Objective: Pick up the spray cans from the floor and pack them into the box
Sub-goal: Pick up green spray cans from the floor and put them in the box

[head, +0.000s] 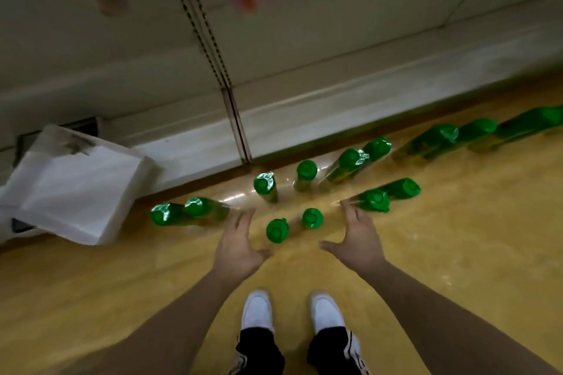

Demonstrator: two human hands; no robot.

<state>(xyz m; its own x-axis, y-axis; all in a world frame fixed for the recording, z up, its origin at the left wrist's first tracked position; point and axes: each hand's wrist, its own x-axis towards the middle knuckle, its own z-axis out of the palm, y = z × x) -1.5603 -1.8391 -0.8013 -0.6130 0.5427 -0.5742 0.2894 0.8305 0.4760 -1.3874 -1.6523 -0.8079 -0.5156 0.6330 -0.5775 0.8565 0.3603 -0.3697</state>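
Head-worn view, steeply downward, floorward

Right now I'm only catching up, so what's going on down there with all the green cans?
A person stands over a cluster of green-capped spray cans on the yellow floor, reaching down with both hands open. The left hand and right hand flank the two nearest cans, touching neither. Nothing is picked up yet. More cans trail off to the right along the wall. A white box sits tilted at the left, its inside not visible.

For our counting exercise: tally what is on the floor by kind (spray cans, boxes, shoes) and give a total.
Green-capped spray cans: 13
White box: 1
White shoes: 2
Total: 16
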